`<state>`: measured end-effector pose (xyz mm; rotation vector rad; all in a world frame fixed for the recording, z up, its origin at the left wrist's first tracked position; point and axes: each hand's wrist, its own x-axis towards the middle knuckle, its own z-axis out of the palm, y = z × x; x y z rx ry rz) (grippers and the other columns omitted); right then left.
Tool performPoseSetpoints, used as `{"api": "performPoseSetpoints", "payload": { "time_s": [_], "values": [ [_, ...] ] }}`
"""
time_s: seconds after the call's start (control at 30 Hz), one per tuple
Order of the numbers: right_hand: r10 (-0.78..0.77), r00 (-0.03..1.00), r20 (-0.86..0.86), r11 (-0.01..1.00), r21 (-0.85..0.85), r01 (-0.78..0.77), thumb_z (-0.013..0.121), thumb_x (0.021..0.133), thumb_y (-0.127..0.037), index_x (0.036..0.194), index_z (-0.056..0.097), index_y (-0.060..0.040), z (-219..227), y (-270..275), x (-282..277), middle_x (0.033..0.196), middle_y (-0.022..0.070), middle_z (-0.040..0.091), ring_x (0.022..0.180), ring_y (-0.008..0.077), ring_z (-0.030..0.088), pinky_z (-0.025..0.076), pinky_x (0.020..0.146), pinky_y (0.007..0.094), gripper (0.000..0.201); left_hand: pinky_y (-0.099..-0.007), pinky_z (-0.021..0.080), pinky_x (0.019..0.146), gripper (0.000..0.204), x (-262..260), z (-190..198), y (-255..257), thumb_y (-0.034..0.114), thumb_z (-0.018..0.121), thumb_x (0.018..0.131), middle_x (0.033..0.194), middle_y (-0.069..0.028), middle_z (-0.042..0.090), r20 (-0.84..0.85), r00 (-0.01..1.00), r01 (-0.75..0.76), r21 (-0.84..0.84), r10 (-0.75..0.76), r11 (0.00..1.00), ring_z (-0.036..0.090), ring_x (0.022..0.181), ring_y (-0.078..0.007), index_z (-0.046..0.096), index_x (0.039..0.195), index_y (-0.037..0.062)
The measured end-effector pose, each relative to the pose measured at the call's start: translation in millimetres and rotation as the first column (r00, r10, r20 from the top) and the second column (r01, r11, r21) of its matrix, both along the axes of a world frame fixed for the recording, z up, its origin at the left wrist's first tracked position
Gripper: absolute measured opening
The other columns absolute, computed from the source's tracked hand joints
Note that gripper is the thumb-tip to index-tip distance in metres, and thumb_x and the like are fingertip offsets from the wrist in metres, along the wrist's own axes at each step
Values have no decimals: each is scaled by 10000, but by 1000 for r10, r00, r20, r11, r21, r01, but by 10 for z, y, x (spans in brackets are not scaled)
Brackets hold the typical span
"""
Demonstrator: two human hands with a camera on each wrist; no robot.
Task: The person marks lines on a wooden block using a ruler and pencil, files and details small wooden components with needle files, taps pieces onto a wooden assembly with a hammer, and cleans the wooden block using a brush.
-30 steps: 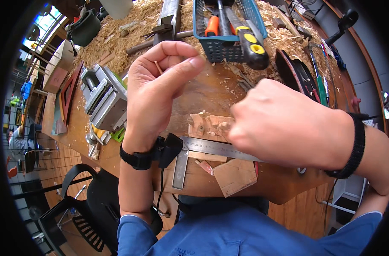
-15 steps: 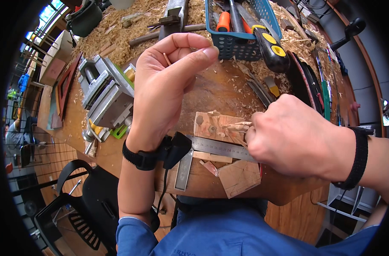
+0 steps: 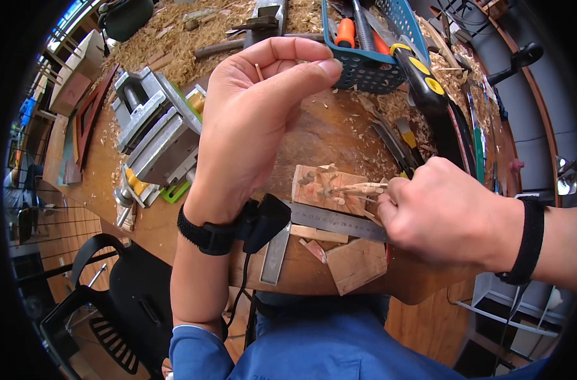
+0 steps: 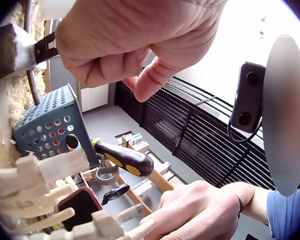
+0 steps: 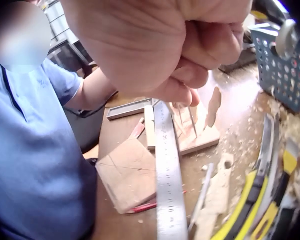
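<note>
My left hand is raised over the bench, thumb tip meeting index fingertip. A thin wooden stick pokes out between its curled fingers; the rest is hidden. My right hand is low at the right end of a flat wood block, fingers curled. Small carved wooden pieces lie on the block and reach toward its fingertips. In the right wrist view a thin stick runs down from the pinching fingertips, with a leaf-shaped wooden piece beside it. Carved pieces loom at lower left in the left wrist view.
A steel try square's ruled blade lies in front of the block, beside a cut wood piece. A metal vise stands left. Behind are a blue tool basket and shavings. Yellow-black cutters lie on the right.
My right hand has drawn a little rightward from the block, uncovering more of the carved pieces. My left hand keeps its pinch and sits slightly higher and farther right in view.
</note>
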<state>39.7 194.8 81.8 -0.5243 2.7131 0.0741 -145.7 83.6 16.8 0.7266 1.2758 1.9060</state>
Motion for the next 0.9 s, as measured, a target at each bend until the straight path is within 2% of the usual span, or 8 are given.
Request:
{"api": "performPoseSetpoints", "payload": {
  "time_s": [0.1, 0.37, 0.43, 0.57, 0.7, 0.77, 0.83, 0.9],
  "values": [
    [-204, 976, 71, 974, -84, 209, 673, 726, -120, 831, 666, 28, -17, 49, 20, 703, 139, 643, 599, 292, 689, 540, 488, 416, 182, -199, 189, 488, 134, -22, 12, -17, 75, 719, 953, 647, 130, 444, 30, 999, 15, 11, -15, 1000, 306, 521, 25, 719, 1080, 32],
    [68, 997, 31, 993, 95, -71, 686, 723, -89, 881, 682, 36, 35, -36, 36, 702, 90, 585, 534, 284, 617, 516, 476, 405, 201, -196, 172, 478, 148, -79, 10, -47, 84, 715, 955, 654, 130, 449, 91, 996, -2, 46, -3, 999, 301, 520, 29, 724, 1092, 29],
    [-179, 982, 60, 981, -63, 182, 710, 699, -93, 842, 668, 19, 5, 18, 14, 697, 93, 581, 541, 288, 619, 511, 484, 414, 186, -198, 166, 474, 162, -92, 8, -43, 85, 718, 951, 658, 127, 459, 79, 997, 15, 72, -20, 997, 297, 516, 29, 728, 1099, 19],
    [-282, 957, 71, 949, -127, 289, 714, 673, -104, 790, 620, -17, -15, 22, -22, 726, 101, 595, 556, 284, 626, 502, 482, 418, 174, -204, 161, 470, 174, -78, -12, -27, 81, 723, 946, 657, 125, 464, 99, 995, -1, 111, -11, 994, 290, 512, 29, 732, 1105, 9],
    [-164, 981, 100, 986, -26, 167, 709, 670, -106, 804, 653, -2, 27, 3, -21, 740, 103, 603, 532, 273, 612, 494, 467, 409, 179, -207, 159, 467, 183, -72, -45, -24, 82, 733, 941, 650, 127, 459, 89, 996, -8, 139, -5, 990, 286, 510, 29, 735, 1106, 4],
    [51, 998, 44, 993, 105, -55, 705, 665, -112, 841, 689, 19, 39, -27, 4, 748, 102, 606, 515, 260, 600, 486, 453, 398, 220, -207, 160, 467, 184, -60, -57, -15, 83, 736, 939, 647, 127, 458, 91, 996, -13, 152, -1, 988, 286, 510, 29, 736, 1105, 4],
    [50, 998, 31, 997, 58, -51, 682, 690, -123, 643, 593, -9, 16, -11, 6, 649, 131, 604, 518, 316, 644, 547, 499, 431, 152, -207, 164, 468, 183, -46, -47, -11, 83, 743, 934, 648, 126, 466, 103, 995, -16, 130, 3, 991, 289, 509, 28, 737, 1100, 4],
    [-157, 987, 26, 984, -81, 159, 684, 693, -113, 636, 584, -15, 8, 19, 3, 647, 127, 606, 541, 321, 658, 553, 512, 437, 151, -207, 167, 467, 182, -32, -47, -14, 83, 745, 931, 648, 125, 468, 114, 993, -10, 127, -5, 992, 290, 508, 27, 737, 1096, 5]
  ]
}}
